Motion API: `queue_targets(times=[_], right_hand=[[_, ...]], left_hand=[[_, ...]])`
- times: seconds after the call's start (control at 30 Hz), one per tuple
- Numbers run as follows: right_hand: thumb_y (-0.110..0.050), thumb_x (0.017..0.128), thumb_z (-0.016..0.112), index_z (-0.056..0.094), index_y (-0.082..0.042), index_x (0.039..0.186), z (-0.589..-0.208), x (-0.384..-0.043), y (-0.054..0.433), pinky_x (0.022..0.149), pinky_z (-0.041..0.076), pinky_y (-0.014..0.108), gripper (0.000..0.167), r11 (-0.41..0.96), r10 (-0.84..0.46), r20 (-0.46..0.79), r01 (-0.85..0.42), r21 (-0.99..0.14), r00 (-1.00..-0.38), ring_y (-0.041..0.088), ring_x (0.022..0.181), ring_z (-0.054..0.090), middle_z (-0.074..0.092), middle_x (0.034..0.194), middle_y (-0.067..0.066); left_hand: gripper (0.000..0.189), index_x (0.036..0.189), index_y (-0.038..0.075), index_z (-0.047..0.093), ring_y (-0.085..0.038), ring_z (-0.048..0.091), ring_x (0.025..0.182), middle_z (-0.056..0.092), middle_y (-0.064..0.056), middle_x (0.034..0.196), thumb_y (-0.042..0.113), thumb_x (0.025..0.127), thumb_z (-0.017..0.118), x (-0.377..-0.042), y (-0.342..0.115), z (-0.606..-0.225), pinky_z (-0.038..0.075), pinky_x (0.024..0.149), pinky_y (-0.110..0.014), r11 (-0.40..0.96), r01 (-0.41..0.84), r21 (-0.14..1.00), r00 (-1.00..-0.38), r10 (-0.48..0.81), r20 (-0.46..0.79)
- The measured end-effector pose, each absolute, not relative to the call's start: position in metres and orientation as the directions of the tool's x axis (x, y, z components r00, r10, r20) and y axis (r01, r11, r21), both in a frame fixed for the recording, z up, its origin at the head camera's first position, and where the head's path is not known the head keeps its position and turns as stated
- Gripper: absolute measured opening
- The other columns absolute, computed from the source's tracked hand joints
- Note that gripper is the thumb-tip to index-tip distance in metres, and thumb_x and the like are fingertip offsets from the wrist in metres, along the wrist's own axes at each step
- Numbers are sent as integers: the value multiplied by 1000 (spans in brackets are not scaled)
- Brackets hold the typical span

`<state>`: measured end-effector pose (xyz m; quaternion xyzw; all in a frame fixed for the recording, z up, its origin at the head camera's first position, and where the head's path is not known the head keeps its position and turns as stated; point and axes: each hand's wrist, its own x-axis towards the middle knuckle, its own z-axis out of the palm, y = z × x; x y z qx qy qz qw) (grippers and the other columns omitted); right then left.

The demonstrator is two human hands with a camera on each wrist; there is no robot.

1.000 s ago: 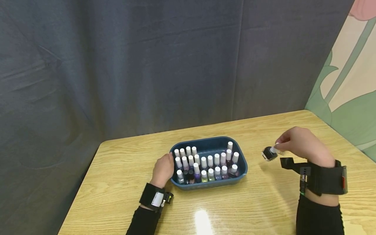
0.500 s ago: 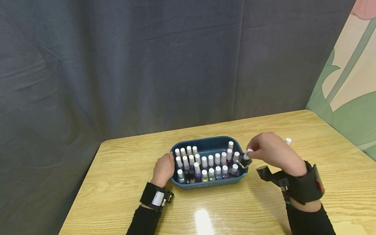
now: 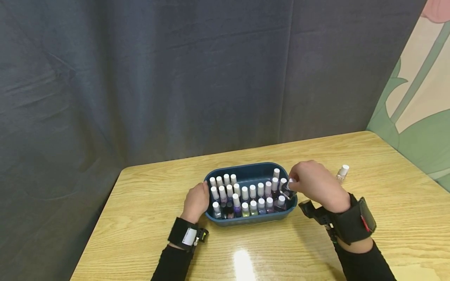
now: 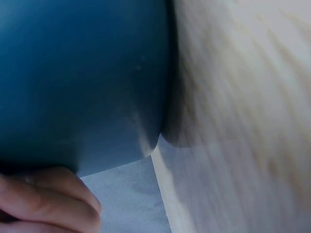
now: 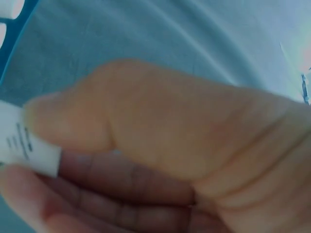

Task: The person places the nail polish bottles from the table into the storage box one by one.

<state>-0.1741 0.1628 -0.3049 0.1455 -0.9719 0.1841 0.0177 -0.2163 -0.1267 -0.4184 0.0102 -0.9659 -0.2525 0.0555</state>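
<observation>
A dark blue plastic bin [image 3: 250, 221] holds rows of white-capped nail polish bottles in several colours, plus a few with black caps. My left hand [image 3: 195, 200] grips the bin's left end; in the left wrist view, curled fingers [image 4: 53, 199] lie against its blue wall. Between thumb and fingers, my right hand [image 3: 317, 185] pinches the white cap [image 5: 29, 141] of a dark nail polish bottle [image 3: 287, 193]. That bottle is tilted over the bin's right end, overlapping the rim and the bottles there. Part of it is hidden by the hand.
A clear nail polish bottle [image 3: 342, 173] with a white cap stands on the wooden table [image 3: 140, 222] to the right, behind the right hand. A dark curtain [image 3: 211, 78] hangs along the table's back edge.
My right hand has carried the dark bottle left from above the table to the bin's right end, uncovering the clear bottle. The left hand stays on the bin.
</observation>
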Motion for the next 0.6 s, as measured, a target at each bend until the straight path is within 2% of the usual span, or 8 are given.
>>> queue_targets(times=[0.2,0.37,0.6], right_hand=[[-2,73,65,59,-9,60,-309,-177,158,49,29,26,16,889,-291,84,-302,-343,-953,12,51,39,46,57,-2],[-1,73,67,63,-8,62,-316,-181,154,49,32,25,14,892,-304,77,-312,-327,-950,12,52,41,51,58,-2],[-1,75,68,59,-11,57,-322,-185,151,48,29,25,22,897,-317,80,-326,-300,-945,11,50,36,44,54,-4]], left_hand=[[45,88,-4,63,-36,65,82,65,-21,85,25,101,30,-216,-127,-418,50,65,-45,872,3,490,-994,-49,94],[45,88,-4,63,-36,64,81,65,-21,85,24,101,29,-216,-127,-418,49,64,-44,872,10,490,-994,-46,101],[46,87,-3,63,-35,65,80,65,-20,84,24,101,29,-216,-127,-417,49,64,-44,869,11,495,-994,-45,102]])
